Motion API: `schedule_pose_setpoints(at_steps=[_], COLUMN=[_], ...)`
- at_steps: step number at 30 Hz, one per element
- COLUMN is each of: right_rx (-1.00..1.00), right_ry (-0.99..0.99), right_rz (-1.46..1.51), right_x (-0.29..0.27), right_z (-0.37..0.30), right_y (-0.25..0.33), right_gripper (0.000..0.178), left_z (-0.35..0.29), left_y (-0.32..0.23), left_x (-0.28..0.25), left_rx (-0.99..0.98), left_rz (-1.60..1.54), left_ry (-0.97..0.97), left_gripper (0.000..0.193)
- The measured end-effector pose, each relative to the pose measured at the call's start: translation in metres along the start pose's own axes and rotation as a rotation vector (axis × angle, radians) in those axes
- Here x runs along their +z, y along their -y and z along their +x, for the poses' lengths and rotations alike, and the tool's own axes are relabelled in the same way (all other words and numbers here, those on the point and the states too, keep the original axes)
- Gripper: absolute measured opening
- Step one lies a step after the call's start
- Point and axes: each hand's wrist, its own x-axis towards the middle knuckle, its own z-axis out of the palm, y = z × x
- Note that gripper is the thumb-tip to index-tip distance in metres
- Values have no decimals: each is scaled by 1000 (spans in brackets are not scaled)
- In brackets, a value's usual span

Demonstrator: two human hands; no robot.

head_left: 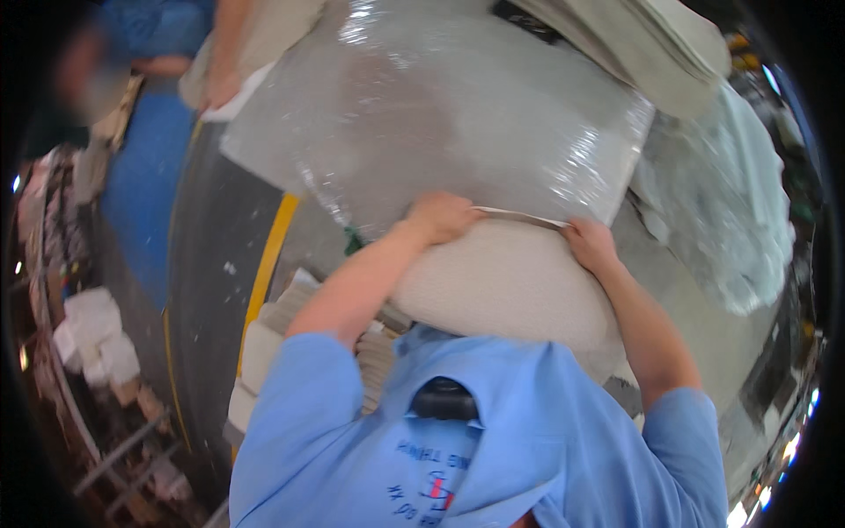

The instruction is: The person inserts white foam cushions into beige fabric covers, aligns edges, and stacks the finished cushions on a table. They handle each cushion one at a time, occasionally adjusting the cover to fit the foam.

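Note:
A cream, textured piece of fabric (510, 286) lies in front of my body, its near part against my blue shirt. My left hand (443, 217) is closed on the left part of its far edge. My right hand (591, 244) pinches the right end of that same edge. Between the hands the edge shows as a thin, slightly lifted strip. Just beyond it lies a surface covered with shiny clear plastic film (493, 114). My fingertips are partly hidden by the fabric.
Folded beige fabric (634, 44) lies at the far right, above a bulky clear plastic bag (722, 202). Folded beige pieces (264, 352) are stacked by my left arm. A co-worker's hand (223, 88) holds pale fabric at upper left. A yellow floor line (275, 242) runs at left.

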Motion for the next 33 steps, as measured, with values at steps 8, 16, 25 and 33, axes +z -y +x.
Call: schedule_pose_setpoints(at_steps=[8, 16, 25, 33], right_rx=[-115, -74, 30, 216], right_ry=[181, 35, -73, 337], right_rz=[31, 16, 60, 57], right_x=[-40, -19, -17, -39], right_z=[-21, -20, -20, 7], right_y=[-18, -20, -12, 11], right_gripper=[34, 30, 29, 40], left_z=[-27, -23, -8, 11], left_y=[4, 4, -3, -59], left_x=[-40, -15, -16, -35], left_rx=[-116, -3, -69, -116], left_rz=[-155, 19, 181, -342], left_ry=[302, 20, 14, 177], left_gripper=[45, 37, 34, 41])
